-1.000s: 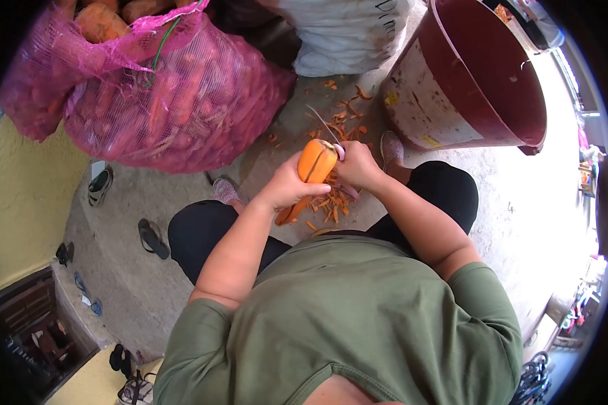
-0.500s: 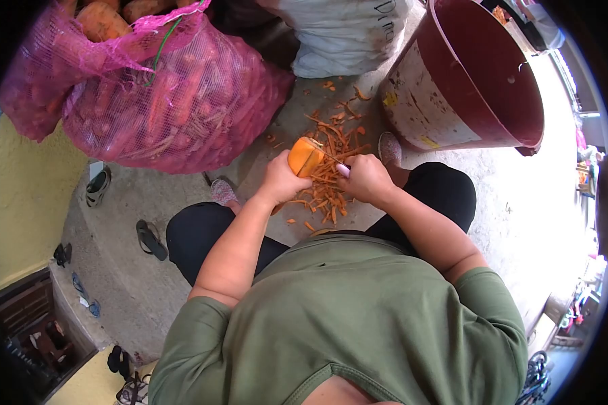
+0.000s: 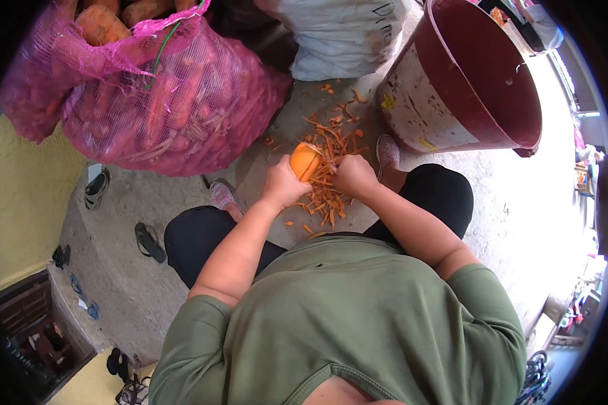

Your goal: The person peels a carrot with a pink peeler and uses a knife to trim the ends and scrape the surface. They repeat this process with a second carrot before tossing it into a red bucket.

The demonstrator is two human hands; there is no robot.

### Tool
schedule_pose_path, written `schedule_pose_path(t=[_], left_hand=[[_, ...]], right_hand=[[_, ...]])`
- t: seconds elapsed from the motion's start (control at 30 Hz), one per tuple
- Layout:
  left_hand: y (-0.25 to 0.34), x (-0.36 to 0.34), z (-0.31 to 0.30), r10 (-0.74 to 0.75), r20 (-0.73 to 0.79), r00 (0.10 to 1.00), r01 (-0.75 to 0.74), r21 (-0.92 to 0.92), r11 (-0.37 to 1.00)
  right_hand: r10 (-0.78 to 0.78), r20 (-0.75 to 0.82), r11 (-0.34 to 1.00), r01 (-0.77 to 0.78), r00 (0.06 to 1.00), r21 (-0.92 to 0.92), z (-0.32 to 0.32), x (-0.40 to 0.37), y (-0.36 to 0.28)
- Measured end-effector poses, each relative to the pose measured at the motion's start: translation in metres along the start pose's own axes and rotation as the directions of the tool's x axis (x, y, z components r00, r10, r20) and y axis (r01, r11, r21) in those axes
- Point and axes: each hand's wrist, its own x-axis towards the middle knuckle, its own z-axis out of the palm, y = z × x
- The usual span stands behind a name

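Note:
A thick, partly peeled carrot [image 3: 305, 162] is gripped in my left hand [image 3: 284, 182], its orange end pointing up and away from me. My right hand [image 3: 356, 177] is closed just to the right of the carrot, around a thin knife whose blade is mostly hidden now against the scraps. Beneath both hands, a heap of orange peelings [image 3: 332, 209] is spread over the concrete floor between my feet.
Pink mesh sacks of carrots [image 3: 175, 108] stand at the upper left. A white sack [image 3: 344, 40] is at the top, and a large dark red bucket [image 3: 425, 101] stands at the upper right. Loose sandals [image 3: 150, 241] lie on the floor at left.
My right hand has moved a little left and inward, lower beside the carrot, and the knife blade is no longer plainly seen. My left hand keeps hold of the carrot, nearly unmoved.

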Motion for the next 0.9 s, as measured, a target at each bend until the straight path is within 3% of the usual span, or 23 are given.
schedule_pose_path(t=[0.07, 0.17, 0.2, 0.27, 0.37, 0.47, 0.53, 0.57, 0.67, 0.77, 0.83, 0.87, 0.9], left_hand=[[0.003, 0.000, 0.000, -0.009, -0.019, 1.000, 0.010, 0.067, 0.998], [0.001, 0.000, -0.003, 0.063, 0.007, 0.998, -0.064, 0.129, 0.990], [-0.004, 0.002, -0.004, 0.059, 0.104, 0.993, -0.045, -0.132, 0.990], [-0.015, 0.004, -0.001, 0.119, 0.282, 0.952, 0.081, -0.605, 0.792], [-0.010, 0.003, -0.005, 0.133, 0.493, 0.860, 0.268, -0.657, 0.705], [-0.009, 0.002, 0.000, 0.057, 0.400, 0.915, 0.196, -0.563, 0.803], [-0.017, 0.003, 0.010, 0.202, 0.100, 0.974, -0.157, -0.341, 0.927], [-0.021, 0.004, 0.014, 0.306, -0.034, 0.952, -0.307, -0.180, 0.935], [-0.005, -0.003, 0.012, 0.200, -0.112, 0.973, -0.202, -0.008, 0.979], [-0.004, -0.004, 0.010, 0.182, -0.051, 0.982, -0.182, 0.005, 0.983], [-0.012, -0.004, 0.010, 0.057, 0.224, 0.973, 0.070, -0.521, 0.851], [-0.016, -0.004, 0.010, 0.053, 0.370, 0.927, 0.241, -0.700, 0.673], [-0.015, -0.005, 0.004, 0.119, 0.444, 0.888, 0.276, -0.724, 0.632]], right_hand=[[0.012, -0.022, 1.000, -0.012, 1.000, 0.006, 0.004, 0.002, -0.001], [-0.041, 0.108, 0.998, 0.045, 0.993, -0.041, 0.003, 0.006, 0.005], [-0.048, 0.091, 0.997, 0.053, 0.995, -0.055, -0.002, 0.007, 0.004], [-0.060, 0.063, 0.993, 0.066, 0.996, -0.094, -0.014, 0.004, 0.002], [-0.036, 0.012, 0.998, 0.036, 0.999, -0.052, -0.016, 0.003, -0.004], [-0.044, 0.010, 0.999, 0.044, 0.999, -0.023, -0.009, 0.007, 0.000], [-0.046, 0.012, 0.998, 0.046, 0.999, -0.035, -0.007, 0.006, 0.000], [-0.045, 0.013, 0.998, 0.046, 0.999, -0.039, -0.007, 0.006, -0.001], [-0.038, -0.001, 0.999, 0.038, 0.999, -0.037, -0.012, 0.004, -0.006], [-0.060, -0.044, 0.995, 0.056, 0.997, -0.085, -0.006, 0.006, -0.004], [-0.095, -0.022, 0.988, 0.092, 0.995, -0.121, -0.005, 0.010, 0.001], [-0.112, -0.008, 0.984, 0.110, 0.994, -0.139, -0.005, 0.012, 0.004], [-0.103, -0.008, 0.982, 0.100, 0.995, -0.157, -0.004, 0.014, 0.007]])
